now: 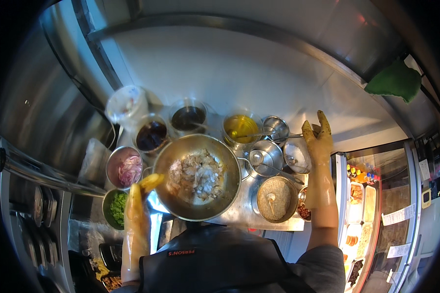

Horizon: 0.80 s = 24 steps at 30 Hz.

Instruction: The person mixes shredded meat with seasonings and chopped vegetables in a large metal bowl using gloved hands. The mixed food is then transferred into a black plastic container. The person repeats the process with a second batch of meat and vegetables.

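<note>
A wide steel two-handled pan (161,199) stands before me, holding a greyish, wet mixture (201,175) with white granules on it. My left hand (143,190), in a clear, yellow-stained glove, is at the pan's left rim; whether it grips the rim is not clear. My right hand (317,135), gloved alike and smeared, is raised at the right with fingers spread, beside a steel bowl of white granules (296,155). A dark shape shows between its fingers, too unclear to name. Near it lie a spoon handle (291,136) and a small steel cup (276,126).
Behind the pan are tubs of dark liquid (151,135) (188,117) and yellow oil (240,128). Bowls of sliced onion (129,170) and chopped greens (118,208) stand left. A bowl of pale powder (277,199) is at right, near a lit food case (359,216).
</note>
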{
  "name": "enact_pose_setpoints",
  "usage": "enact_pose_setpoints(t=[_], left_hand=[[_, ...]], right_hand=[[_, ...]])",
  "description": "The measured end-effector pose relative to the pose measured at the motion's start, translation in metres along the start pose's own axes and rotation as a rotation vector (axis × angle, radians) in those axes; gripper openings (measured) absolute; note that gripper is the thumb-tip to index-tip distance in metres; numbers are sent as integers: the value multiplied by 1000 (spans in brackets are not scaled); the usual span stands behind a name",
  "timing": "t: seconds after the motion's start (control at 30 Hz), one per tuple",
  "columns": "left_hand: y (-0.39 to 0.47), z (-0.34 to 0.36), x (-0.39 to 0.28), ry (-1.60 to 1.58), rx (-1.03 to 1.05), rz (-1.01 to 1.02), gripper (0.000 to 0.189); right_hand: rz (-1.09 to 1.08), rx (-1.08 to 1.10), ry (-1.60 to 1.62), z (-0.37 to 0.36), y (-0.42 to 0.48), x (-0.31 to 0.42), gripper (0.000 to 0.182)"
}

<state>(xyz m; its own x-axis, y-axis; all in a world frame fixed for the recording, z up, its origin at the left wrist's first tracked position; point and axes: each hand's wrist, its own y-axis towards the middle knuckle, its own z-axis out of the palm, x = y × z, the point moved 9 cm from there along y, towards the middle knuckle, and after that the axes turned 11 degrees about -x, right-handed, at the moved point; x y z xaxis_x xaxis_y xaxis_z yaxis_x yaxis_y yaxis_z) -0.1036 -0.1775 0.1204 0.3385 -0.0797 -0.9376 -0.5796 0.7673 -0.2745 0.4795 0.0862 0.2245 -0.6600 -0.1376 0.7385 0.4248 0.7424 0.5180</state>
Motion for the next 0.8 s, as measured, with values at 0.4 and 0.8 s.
enact_pose_setpoints(t=[0.4, 0.8], left_hand=[[-12, 25, -29, 88, 34, 101, 68], [-1, 36, -36, 100, 216, 92, 70]], right_hand=[[1191, 236, 836, 168, -96, -31, 32], [872, 404, 528, 191, -113, -22, 44]])
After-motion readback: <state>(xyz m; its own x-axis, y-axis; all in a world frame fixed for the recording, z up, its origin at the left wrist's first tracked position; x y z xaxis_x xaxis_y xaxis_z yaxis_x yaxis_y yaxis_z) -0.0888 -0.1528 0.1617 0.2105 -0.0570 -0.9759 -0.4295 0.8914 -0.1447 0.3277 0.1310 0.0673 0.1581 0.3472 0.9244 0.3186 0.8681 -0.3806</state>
